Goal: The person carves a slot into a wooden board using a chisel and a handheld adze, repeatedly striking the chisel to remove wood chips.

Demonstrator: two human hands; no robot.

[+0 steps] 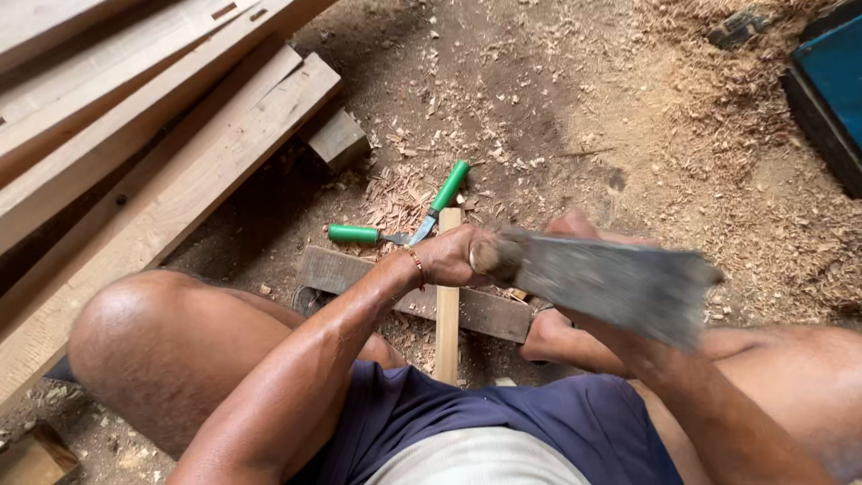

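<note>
shears handles (pixel 354 233): green
blade (pixel 620 283): grey, blurred
stick (pixel 447 310): pale wood
shorts (pixel 503 418): navy blue
box (pixel 831 85): blue

Your arms are bare, with no sleeves, and both knees are uncovered. You wear dark navy shorts (pixel 503 413) and a pale grey garment (pixel 476 458) at the waist. A thin reddish bracelet (pixel 417 267) circles your left wrist.

Rough woodworking yard, dirt floor (pixel 557 117) strewn with wood shavings (pixel 718 81), stacked planks (pixel 135 135), offcut block (pixel 338 139)
</note>
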